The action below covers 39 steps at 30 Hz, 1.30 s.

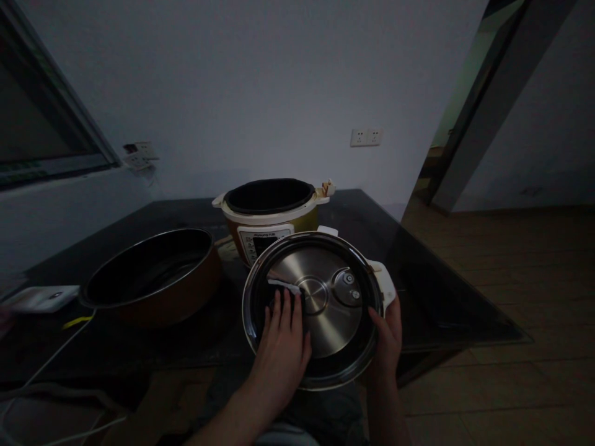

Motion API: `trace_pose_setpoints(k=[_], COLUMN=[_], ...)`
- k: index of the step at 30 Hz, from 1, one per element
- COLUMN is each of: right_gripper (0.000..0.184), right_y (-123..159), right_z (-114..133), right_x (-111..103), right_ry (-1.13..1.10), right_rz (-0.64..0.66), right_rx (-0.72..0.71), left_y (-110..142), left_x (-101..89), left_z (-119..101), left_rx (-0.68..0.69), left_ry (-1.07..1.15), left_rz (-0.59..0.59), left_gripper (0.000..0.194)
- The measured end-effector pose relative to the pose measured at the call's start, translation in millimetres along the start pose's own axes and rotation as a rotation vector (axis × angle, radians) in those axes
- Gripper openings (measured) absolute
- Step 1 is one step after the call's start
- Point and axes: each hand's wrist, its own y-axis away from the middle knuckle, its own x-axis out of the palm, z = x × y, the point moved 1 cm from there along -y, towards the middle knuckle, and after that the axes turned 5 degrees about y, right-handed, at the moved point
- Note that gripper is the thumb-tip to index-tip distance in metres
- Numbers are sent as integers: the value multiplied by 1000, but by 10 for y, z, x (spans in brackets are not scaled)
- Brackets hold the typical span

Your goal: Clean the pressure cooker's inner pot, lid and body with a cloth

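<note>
A round pressure cooker lid (334, 337) is tilted up in front of me, its steel inner side and dark sealing ring facing me. My right hand (388, 334) grips its right edge just below the white side handle (383, 282). On the left part of the steel, my left hand (282, 337) presses a white cloth (284, 285) under its fingertips; only a narrow strip of the cloth shows. Behind the lid stands the electric pressure cooker (274, 218), uncovered, with a dark rim and a front control panel partly hidden by the lid.
A wide dark pot (171, 288) sits on the black table (372, 217), left of the cooker. Near the left edge lie a white object (44, 298), a yellow strip (77, 322) and a white cable (56, 354). Wall sockets (365, 137) are above the table; tiled floor is at right.
</note>
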Motion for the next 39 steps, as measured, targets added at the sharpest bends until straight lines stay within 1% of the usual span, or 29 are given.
trace_pose_setpoints(k=[3, 7, 9, 12, 15, 20, 26, 28, 32, 35, 39], right_gripper=[69, 69, 69, 70, 66, 65, 65, 65, 66, 67, 67], right_y=[-1, -4, -6, -8, -8, 0, -1, -8, -14, -7, -4], right_z=[-22, -47, -49, -42, -35, -38, -37, -30, -6, -1, -23], right_x=[-9, -30, -35, -31, -21, -26, -27, -26, -15, -9, -21], right_ry=[-14, 7, 8, -10, -31, -43, -31, -19, 1, 1, 1], right_rz=[-2, 14, 18, 13, 19, -4, 9, 11, 15, 6, -4], right_rx=[13, 5, 4, 10, 21, 41, 38, 32, 12, 1, 2], left_y=[-227, -525, -673, -866, -963, -928, -883, -866, -765, -605, -313], left_x=[-47, -127, -164, -212, -231, -202, -236, -242, -232, -214, -148], left_z=[40, 36, -24, -163, -292, -382, -299, -239, -59, 79, 161], left_rx=[-61, -94, -65, 30, 102, 268, 378, 367, 295, 280, 189], left_ry=[36, 80, 100, 168, 263, 396, 405, 354, 213, 123, -7], left_rz=[-23, -4, 15, 55, 85, 137, 203, 198, 146, 120, 101], left_gripper=[61, 61, 61, 62, 62, 66, 63, 62, 60, 59, 57])
